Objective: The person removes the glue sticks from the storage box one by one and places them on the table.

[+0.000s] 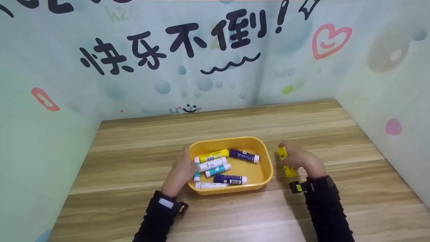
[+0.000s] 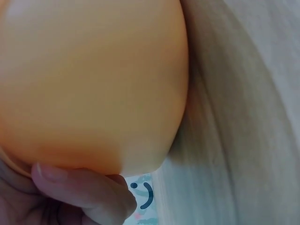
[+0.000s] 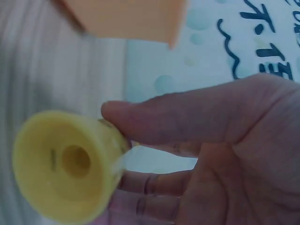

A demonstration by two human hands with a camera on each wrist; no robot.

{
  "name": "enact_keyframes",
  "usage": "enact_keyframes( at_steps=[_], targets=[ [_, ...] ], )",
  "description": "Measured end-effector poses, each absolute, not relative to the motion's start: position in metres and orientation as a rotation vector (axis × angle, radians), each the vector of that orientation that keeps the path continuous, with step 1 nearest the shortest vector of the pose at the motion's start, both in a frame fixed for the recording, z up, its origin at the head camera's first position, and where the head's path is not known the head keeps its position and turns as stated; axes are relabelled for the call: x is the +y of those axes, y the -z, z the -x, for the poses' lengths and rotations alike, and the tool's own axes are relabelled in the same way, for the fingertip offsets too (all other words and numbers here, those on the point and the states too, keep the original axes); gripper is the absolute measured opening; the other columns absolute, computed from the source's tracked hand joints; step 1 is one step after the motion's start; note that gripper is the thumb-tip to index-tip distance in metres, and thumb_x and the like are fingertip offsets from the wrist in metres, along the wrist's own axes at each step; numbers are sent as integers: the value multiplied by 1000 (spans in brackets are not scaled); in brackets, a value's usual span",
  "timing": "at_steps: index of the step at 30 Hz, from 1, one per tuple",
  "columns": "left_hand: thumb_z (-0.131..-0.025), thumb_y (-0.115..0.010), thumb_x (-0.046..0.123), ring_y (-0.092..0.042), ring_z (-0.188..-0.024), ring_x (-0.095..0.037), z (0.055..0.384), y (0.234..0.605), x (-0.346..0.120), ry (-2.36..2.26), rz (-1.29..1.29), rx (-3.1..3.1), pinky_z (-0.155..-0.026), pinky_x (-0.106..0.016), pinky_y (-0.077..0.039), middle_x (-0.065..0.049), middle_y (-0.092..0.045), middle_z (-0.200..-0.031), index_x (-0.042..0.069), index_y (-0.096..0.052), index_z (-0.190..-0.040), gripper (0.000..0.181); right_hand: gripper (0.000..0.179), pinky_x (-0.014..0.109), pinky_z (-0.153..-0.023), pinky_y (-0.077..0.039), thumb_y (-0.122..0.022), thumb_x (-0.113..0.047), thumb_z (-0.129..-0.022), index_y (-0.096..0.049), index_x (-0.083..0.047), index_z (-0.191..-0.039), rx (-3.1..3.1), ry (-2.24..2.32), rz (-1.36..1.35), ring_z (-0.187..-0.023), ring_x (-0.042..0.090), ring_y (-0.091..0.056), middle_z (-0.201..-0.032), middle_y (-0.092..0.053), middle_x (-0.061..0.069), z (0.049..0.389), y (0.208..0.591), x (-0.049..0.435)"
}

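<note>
My left hand (image 1: pixel 181 173) grips the left end of a yellow plastic basket (image 1: pixel 269 164). In the left wrist view its thumb presses on the basket's wall (image 2: pixel 103 84). Several glue sticks lie inside, mostly toward the left: a yellow glue stick (image 1: pixel 214 156), a white one (image 1: pixel 212 164), a teal one (image 1: pixel 217 170) and two dark blue ones. To the right of the basket, my right hand (image 1: pixel 302 161) pinches another yellow glue stick (image 1: pixel 289 172) between thumb and fingers. Its hollow round end (image 3: pixel 61 168) faces the right wrist camera.
Both hands work over a wood-grain tabletop (image 1: pixel 134 161). A printed pale curtain (image 1: pixel 188 80) with black characters closes off the back, and similar panels stand along the left and right sides. The basket sits near the middle of the table.
</note>
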State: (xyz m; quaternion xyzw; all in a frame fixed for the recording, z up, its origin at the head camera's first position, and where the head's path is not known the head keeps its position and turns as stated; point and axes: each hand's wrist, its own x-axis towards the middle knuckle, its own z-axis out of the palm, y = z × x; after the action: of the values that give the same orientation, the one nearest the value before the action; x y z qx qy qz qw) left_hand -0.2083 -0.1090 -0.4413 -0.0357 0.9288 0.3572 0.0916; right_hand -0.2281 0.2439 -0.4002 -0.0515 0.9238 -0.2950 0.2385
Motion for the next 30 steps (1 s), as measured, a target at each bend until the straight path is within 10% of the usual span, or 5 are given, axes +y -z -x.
enact_keyframes(
  at_steps=[12,17,30],
  targets=[
    [-92,-46,9,-60,-69,-20,209,441,-111,-1097,117,2710,-54,-26,-49,-22,-59,-109,14,-13,-144,61,74,32,-55,-52,-55,-1,-82,-19,-5,-146,2555,722,129,-64,23,-57,-133,-37,34,232,405,241],
    [-91,-46,8,-61,-75,-21,208,441,-109,-1106,98,2721,-58,-28,-51,-23,-58,-115,13,-15,-144,61,67,57,-93,-42,-51,-10,-92,-14,-3,-147,2749,731,240,-113,49,-47,-143,-20,38,224,392,236],
    [-93,-45,9,-62,-85,-25,207,443,-110,-1065,94,2757,-66,-32,-53,-24,-56,-119,13,-14,-145,61,44,46,-92,-46,-63,-7,-84,-55,-8,-126,3023,700,831,-109,34,-49,-121,-49,20,211,418,151]
  ],
)
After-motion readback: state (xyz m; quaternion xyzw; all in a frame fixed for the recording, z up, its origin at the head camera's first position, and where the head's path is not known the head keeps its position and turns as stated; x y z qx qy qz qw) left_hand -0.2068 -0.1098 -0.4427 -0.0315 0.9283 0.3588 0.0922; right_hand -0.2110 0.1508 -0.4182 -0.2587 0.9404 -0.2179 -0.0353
